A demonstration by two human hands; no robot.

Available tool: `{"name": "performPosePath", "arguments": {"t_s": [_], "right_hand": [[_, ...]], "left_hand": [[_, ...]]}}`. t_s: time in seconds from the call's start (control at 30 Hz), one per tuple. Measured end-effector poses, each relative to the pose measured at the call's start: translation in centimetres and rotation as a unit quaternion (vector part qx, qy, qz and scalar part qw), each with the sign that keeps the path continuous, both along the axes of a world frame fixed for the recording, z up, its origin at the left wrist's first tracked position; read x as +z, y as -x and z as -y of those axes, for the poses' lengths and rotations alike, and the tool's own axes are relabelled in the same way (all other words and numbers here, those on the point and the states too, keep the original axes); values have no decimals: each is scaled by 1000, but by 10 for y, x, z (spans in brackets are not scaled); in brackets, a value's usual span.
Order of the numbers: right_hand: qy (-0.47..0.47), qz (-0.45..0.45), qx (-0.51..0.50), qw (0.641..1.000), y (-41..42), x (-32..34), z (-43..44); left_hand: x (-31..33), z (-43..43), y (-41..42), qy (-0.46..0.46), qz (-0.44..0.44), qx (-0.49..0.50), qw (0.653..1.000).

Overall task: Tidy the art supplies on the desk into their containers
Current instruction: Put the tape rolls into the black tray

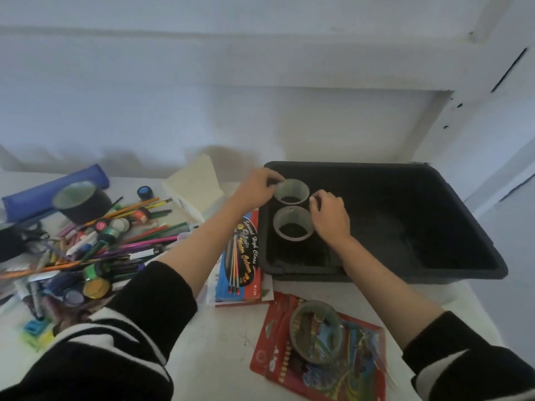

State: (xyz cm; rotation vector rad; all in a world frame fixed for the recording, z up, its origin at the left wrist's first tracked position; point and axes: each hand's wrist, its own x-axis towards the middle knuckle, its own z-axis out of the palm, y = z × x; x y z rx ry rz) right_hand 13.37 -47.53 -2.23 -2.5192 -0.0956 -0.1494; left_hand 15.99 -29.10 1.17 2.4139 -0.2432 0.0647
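Pinching a translucent cup (pixel 291 192) by its rim are left fingers (pixel 274 180) — right fingers (pixel 316 201) curl alongside, grip unclear

We identify a home study or craft corner: a white desk (pixel 225 351) set against a plain white wall (pixel 202 105), carrying a heap of coloured pencils, markers and paint pots (pixel 115 241), a blue pencil case (pixel 40 195) and a water-colour set box (pixel 244 264).

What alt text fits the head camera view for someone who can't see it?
Two hands reach into a black tray: the left hand pinches the rim of the far cup, the right hand is beside the near cup. A pile of pens, pencils and paint pots lies at left.
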Motion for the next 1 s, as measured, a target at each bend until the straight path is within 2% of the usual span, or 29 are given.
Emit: {"name": "performPosePath", "arguments": {"t_s": [0.1,0.2,0.4,0.53,0.63,0.73,0.83,0.9,1.0], "right_hand": [[84,98,97,987,4,20,-27],[84,140,182,970,10,44,-68],[29,120,309,943,36,62,-209],[9,81,359,930,53,48,-316],[23,14,340,940,55,38,-383],[45,-87,292,951,47,27,-431],[78,-165,259,949,42,15,-460],[103,-170,244,949,41,5,-468],[87,-137,221,962,41,-8,-476]], "left_hand": [[14,-37,19,64,45,56,995],[27,-79,44,82,90,114,986],[25,-204,107,68,71,275,956],[25,-296,149,-28,62,298,952],[22,-367,176,-66,56,319,944],[11,-421,197,-133,-17,353,926],[-3,-454,211,-193,-78,334,919],[-12,-461,215,-212,-94,306,923],[-20,-464,218,-218,-94,298,925]]}}
